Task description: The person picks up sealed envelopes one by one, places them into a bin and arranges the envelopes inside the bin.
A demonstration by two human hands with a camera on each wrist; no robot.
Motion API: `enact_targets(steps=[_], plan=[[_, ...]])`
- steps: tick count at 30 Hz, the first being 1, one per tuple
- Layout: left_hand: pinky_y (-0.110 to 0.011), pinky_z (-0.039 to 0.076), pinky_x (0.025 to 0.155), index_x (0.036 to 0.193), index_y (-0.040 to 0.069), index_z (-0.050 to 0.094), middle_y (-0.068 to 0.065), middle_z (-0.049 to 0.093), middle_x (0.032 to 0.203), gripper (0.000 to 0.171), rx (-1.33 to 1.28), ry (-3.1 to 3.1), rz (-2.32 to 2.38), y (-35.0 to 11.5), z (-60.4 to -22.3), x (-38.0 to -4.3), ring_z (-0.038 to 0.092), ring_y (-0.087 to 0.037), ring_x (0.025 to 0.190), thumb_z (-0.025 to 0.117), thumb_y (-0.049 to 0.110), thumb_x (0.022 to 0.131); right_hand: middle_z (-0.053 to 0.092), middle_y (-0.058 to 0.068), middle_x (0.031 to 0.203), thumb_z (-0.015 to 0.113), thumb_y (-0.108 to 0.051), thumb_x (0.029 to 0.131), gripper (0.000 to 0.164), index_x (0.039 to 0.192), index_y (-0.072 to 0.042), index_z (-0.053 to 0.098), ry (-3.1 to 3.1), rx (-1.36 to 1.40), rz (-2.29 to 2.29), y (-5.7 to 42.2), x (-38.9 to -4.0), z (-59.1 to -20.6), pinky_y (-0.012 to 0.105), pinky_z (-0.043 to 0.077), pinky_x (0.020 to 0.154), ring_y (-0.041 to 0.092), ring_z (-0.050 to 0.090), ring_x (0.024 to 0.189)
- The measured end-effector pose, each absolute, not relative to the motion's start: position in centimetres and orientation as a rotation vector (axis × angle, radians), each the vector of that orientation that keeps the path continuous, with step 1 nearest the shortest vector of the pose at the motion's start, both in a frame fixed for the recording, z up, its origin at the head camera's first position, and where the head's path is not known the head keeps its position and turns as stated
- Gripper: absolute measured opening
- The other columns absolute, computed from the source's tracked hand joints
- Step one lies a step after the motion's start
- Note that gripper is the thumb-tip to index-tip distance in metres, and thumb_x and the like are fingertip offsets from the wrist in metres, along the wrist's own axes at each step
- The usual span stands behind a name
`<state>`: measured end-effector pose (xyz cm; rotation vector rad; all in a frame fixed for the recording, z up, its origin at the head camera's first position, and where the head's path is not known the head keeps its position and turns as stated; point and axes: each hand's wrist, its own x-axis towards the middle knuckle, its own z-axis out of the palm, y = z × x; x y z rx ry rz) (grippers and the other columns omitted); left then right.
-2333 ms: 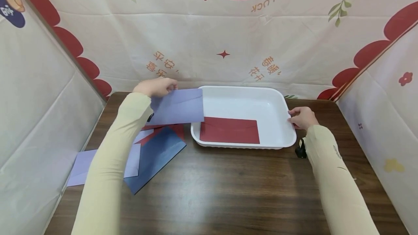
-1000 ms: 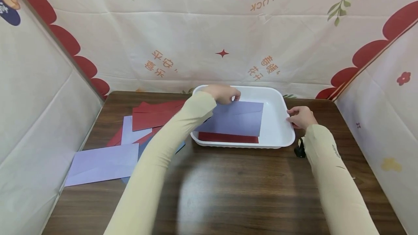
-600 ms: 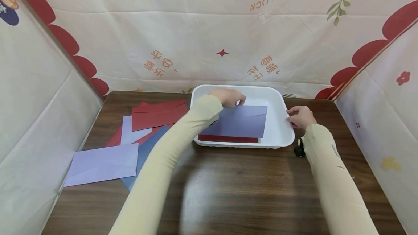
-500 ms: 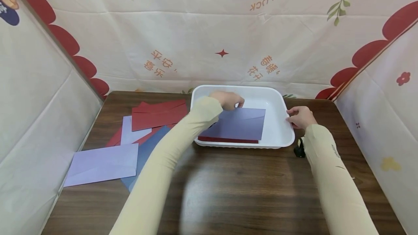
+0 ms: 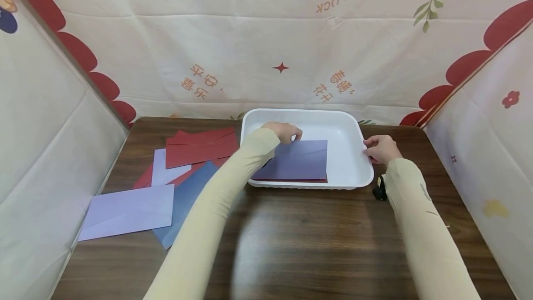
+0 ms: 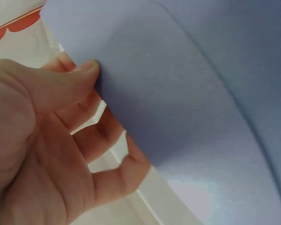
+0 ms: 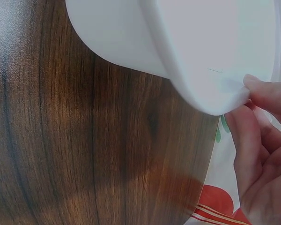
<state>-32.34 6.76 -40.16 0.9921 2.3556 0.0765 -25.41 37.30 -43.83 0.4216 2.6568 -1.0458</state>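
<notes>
My left hand (image 5: 284, 132) pinches the far edge of a purple envelope (image 5: 297, 161) over the left part of a white tray (image 5: 347, 180). In the left wrist view the thumb lies on the front of that envelope (image 6: 178, 93), with the fingers behind it. A red envelope under it shows only as a thin strip along its near edge. At the tray's right end, my right hand (image 5: 381, 148) grips the rim between thumb and fingers, as the right wrist view shows on the white rim (image 7: 210, 101).
Left of the tray lies a loose pile: red envelopes (image 5: 201, 149), a light purple envelope (image 5: 129, 212) and a blue envelope (image 5: 189, 193). The brown wooden table (image 5: 308, 240) backs onto a printed cloth wall (image 5: 233, 45), with cloth sides left and right.
My left hand has carried the purple envelope from the pile rightward into the tray, then lowered it and shifted it slightly left over the red one. The right hand stays on the rim.
</notes>
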Motion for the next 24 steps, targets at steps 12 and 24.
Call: enact_targets(steps=[12, 24], plan=[[-0.028, 0.033, 0.067, 0.111, 0.020, 0.050, 0.001, 0.044, 0.084, 0.035, 1.009, 2.364, 0.059, 7.5, -40.7, -31.4, 0.041, -0.014, 0.078, 0.039, -0.004, 0.087, 0.056, 0.025, 0.098, 0.064, -0.008, 0.080, 0.038, 0.113, 0.008, 0.054, 2.669, 0.422, -1.045, 37.2, -25.3, -43.7, 0.033, 0.053, 0.061, 0.021, 0.057, 0.069], [-0.029, 0.039, 0.070, 0.111, 0.018, 0.052, 0.001, 0.056, 0.104, 0.029, 1.050, 2.424, -0.007, 8.1, -41.9, -31.2, 0.045, -0.012, 0.085, 0.047, 0.001, 0.088, 0.059, 0.022, 0.092, 0.063, -0.005, 0.078, 0.035, 0.109, 0.010, 0.056, 2.697, 0.386, -1.048, 36.9, -25.2, -43.4, 0.031, 0.052, 0.057, 0.016, 0.056, 0.064]])
